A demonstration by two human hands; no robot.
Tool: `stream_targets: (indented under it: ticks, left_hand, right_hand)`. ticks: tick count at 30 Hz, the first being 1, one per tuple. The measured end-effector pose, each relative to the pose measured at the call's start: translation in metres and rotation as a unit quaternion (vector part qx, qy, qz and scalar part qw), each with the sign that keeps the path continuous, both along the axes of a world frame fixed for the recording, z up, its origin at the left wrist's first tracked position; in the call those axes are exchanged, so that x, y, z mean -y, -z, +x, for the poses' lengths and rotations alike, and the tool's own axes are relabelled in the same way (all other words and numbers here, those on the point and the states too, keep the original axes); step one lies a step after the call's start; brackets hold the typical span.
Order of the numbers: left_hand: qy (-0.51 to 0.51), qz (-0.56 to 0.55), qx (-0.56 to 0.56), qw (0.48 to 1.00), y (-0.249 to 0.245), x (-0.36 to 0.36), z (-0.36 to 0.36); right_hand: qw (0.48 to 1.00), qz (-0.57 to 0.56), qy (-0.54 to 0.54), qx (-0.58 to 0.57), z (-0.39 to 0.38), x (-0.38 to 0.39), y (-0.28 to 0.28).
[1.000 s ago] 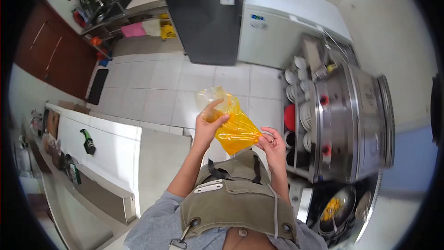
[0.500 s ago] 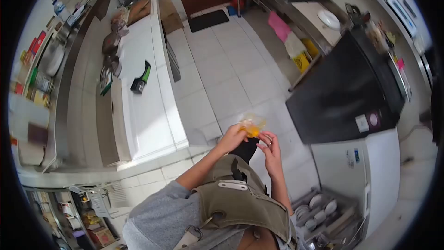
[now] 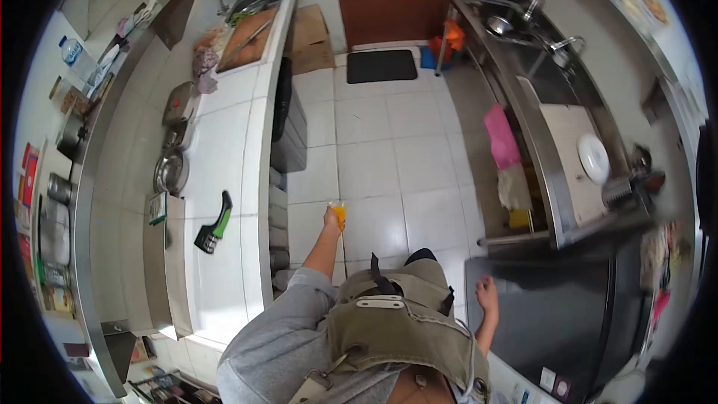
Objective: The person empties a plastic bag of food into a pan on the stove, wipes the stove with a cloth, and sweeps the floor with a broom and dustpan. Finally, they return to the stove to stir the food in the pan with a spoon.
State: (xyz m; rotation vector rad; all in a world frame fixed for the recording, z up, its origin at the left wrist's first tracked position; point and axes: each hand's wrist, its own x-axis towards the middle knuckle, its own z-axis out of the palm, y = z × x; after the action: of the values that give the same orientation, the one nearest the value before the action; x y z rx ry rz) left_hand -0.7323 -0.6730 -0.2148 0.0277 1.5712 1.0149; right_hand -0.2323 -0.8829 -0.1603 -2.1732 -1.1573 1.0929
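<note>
My left hand (image 3: 330, 218) is closed around a small clear plastic bag (image 3: 339, 213) with something bright orange-yellow inside, held out over the floor beside the counter. What exactly the bag contains is too small to make out. Off to the right, my right hand (image 3: 487, 294) hangs with loosely curled fingers and nothing visible in it, in front of a dark grey fridge (image 3: 553, 307). On the white tiled counter (image 3: 224, 135) to the left lies a black and green knife sharpener (image 3: 215, 223), apart from both hands.
A wooden cutting board (image 3: 250, 36) with a knife lies at the counter's far end, near a sink. A steel sink bench (image 3: 535, 142) with a white plate (image 3: 593, 158) runs along the right. Ahead, a black mat (image 3: 381, 66) lies before a brown door (image 3: 394, 0).
My hands have parted: the left carries the plastic bag leftward towards the counter, while the right has let go and dropped to the right. The view has turned and moved forward.
</note>
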Motion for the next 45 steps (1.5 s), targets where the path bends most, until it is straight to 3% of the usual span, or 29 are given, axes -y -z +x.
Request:
stream_targets:
  ticks: [2, 3, 5, 6, 8, 9, 10, 11, 12, 13, 14, 16, 17, 18, 21, 26, 29, 31, 34, 37, 38, 39, 40, 42, 45]
  left_hand:
    - [-0.166, -0.005, 0.17, 0.971, 0.024, -0.054, -0.038]
    - [-0.23, 0.004, 0.24, 0.943, 0.036, -0.08, -0.064]
    - [-0.387, 0.034, 0.225, 0.894, 0.036, -0.142, -0.105]
    - [-0.399, 0.138, 0.257, 0.869, 0.081, -0.171, -0.156]
    - [-0.542, 0.292, 0.251, 0.747, 0.049, -0.244, -0.2]
    - [-0.474, 0.343, 0.222, 0.78, 0.047, -0.274, -0.228]
    - [-0.513, 0.3, 0.309, 0.743, 0.005, -0.303, -0.234]
    - [-0.531, 0.31, 0.163, 0.772, -0.022, -0.327, -0.221]
    - [-0.534, 0.258, 0.079, 0.801, -0.012, -0.342, -0.229]
    - [-0.502, 0.156, 0.092, 0.846, -0.03, -0.349, -0.208]
    - [-0.506, 0.14, 0.091, 0.847, -0.018, -0.352, -0.193]
    - [-0.314, 0.074, 0.002, 0.947, 0.028, -0.335, -0.15]
    - [-0.245, 0.017, 0.011, 0.969, 0.063, -0.315, -0.12]
    - [-0.173, -0.038, 0.02, 0.984, 0.089, -0.298, -0.087]
    - [-0.053, -0.1, -0.006, 0.994, 0.08, -0.257, 0.04]
    - [0.112, -0.164, -0.045, 0.979, 0.074, -0.356, 0.057]
    - [0.139, -0.163, -0.095, 0.972, 0.077, -0.484, 0.007]
    - [0.132, -0.124, -0.148, 0.972, 0.086, -0.598, -0.046]
    - [0.141, 0.018, -0.252, 0.957, 0.1, -0.84, -0.127]
    - [0.149, 0.225, -0.325, 0.906, 0.04, -1.116, -0.141]
    - [0.214, 0.243, -0.227, 0.919, 0.018, -1.2, -0.149]
    - [0.163, 0.246, -0.209, 0.932, -0.054, -1.254, -0.096]
    - [0.179, 0.277, -0.269, 0.905, -0.09, -1.304, -0.066]
    - [0.185, 0.347, -0.222, 0.892, -0.149, -1.369, 0.004]
    - [0.293, 0.404, -0.189, 0.846, -0.13, -1.439, 0.077]
  right_hand:
    - [0.989, -0.063, -0.048, 0.121, 0.003, -0.045, -0.022]
    - [0.989, -0.063, -0.053, 0.121, 0.007, -0.073, -0.021]
    - [0.985, -0.139, -0.06, 0.076, 0.013, -0.126, -0.018]
    - [0.987, -0.133, -0.049, 0.074, 0.013, -0.154, -0.02]
    - [0.976, -0.131, -0.149, 0.088, 0.013, -0.223, -0.025]
    - [0.97, -0.164, -0.166, 0.075, 0.012, -0.266, -0.027]
    - [0.957, -0.2, -0.18, 0.114, 0.005, -0.31, -0.04]
    - [0.954, -0.201, -0.187, 0.122, 0.005, -0.354, -0.041]
    - [0.948, -0.212, -0.201, 0.129, 0.006, -0.394, -0.042]
    - [0.952, -0.162, -0.227, 0.127, 0.004, -0.435, -0.051]
    - [0.95, -0.11, -0.258, 0.136, 0.009, -0.481, -0.062]
    - [0.948, -0.068, -0.277, 0.143, 0.0, -0.573, -0.08]
    - [0.952, -0.074, -0.266, 0.132, -0.006, -0.62, -0.086]
    - [0.945, 0.014, -0.301, 0.126, -0.007, -0.662, -0.08]
    - [0.931, 0.014, -0.338, 0.133, -0.03, -0.789, -0.085]
    - [0.961, 0.038, -0.268, 0.06, -0.053, -0.946, -0.081]
    - [0.955, 0.03, -0.291, 0.048, -0.046, -1.022, -0.066]
    - [0.962, 0.064, -0.261, 0.043, -0.039, -1.087, -0.094]
    - [0.968, 0.18, -0.169, 0.038, -0.016, -1.189, -0.119]
    - [0.955, 0.279, -0.101, -0.009, 0.01, -1.283, -0.159]
    - [0.947, 0.308, -0.076, -0.044, 0.021, -1.313, -0.165]
    - [0.948, 0.304, -0.041, -0.083, 0.033, -1.344, -0.17]
    - [0.947, 0.297, -0.009, -0.122, 0.042, -1.373, -0.177]
    - [0.948, 0.263, 0.059, -0.171, 0.05, -1.434, -0.197]
    - [0.918, 0.249, 0.181, -0.251, 0.097, -1.544, -0.159]
